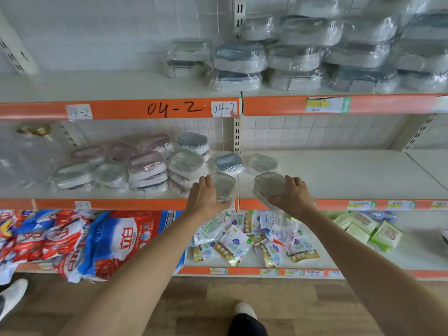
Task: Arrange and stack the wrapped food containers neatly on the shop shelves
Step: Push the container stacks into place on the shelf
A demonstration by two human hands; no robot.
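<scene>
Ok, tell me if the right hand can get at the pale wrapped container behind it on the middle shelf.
Probably not yet: the right hand already grips a clear ribbed container. The shelf between it and the pale wrapped container looks free.

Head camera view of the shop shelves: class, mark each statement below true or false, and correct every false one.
1. Each hand holds a clear wrapped container. True: the left hand grips one container and the right hand grips another.
2. The middle shelf is crowded with containers on its right side. False: that side is bare; the containers sit on its left side.
3. The top shelf carries stacked wrapped containers on its right side. True.
4. The orange strip reads 07-5. False: it reads 04-2.
5. The bottom shelf holds glass bottles. False: it holds soft packets and bags.
</scene>
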